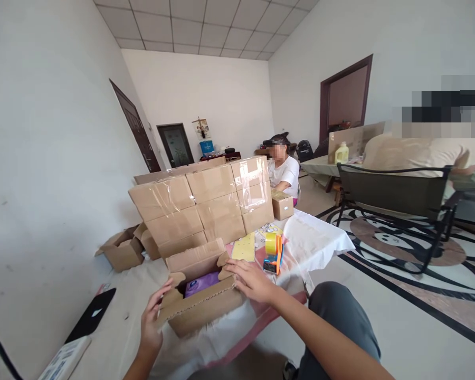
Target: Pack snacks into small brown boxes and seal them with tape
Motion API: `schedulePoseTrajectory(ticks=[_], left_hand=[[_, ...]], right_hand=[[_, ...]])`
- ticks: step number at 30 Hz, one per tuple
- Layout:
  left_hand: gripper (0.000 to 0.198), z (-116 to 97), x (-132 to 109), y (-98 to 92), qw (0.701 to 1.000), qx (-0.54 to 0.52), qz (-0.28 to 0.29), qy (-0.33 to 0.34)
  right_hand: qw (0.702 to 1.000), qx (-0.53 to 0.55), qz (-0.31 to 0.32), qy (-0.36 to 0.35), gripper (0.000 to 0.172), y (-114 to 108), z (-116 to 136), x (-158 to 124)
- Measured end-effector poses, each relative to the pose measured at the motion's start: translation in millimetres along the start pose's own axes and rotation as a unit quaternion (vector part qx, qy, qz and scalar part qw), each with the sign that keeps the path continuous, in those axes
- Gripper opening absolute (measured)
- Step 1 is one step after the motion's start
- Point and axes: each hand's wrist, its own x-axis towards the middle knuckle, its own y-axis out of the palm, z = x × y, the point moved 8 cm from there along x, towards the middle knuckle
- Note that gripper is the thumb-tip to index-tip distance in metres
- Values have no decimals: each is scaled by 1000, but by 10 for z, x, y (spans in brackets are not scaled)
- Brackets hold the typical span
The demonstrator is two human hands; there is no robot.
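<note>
An open cardboard box point(200, 306) sits on the covered table right in front of me, with a purple packet point(201, 283) inside. My left hand point(153, 316) curls round the box's near left corner and side flap. My right hand point(251, 279) lies flat with spread fingers on the box's right flap. Just beyond the right hand stands an orange and blue tape dispenser point(273, 252) with a yellow roll.
A stack of taped cardboard boxes point(206, 203) rises behind the open box. More open boxes point(122, 250) lie on the floor at left. One person sits behind the stack, another at a table point(320, 166) at right. A dark chair point(396, 200) stands nearby.
</note>
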Motion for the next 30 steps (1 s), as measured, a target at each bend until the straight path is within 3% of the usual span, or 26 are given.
schedulePoseTrajectory(ticks=[4, 14, 22, 27, 30], left_hand=[[49, 93, -5, 105, 997, -64, 44, -11], [43, 81, -59, 144, 995, -19, 92, 44], [44, 123, -26, 151, 996, -33, 73, 27], [51, 138, -31, 156, 995, -48, 72, 55], [60, 284, -51, 77, 998, -48, 19, 25]], right_hand=[[999, -1, -32, 4, 43, -44, -120, -11], [998, 35, -60, 11, 36, -80, -149, -34], [996, 40, -73, 19, 36, -41, -204, -74], [993, 67, -91, 27, 34, -70, -163, -51], [986, 98, -121, 56, 32, -41, -226, -15]])
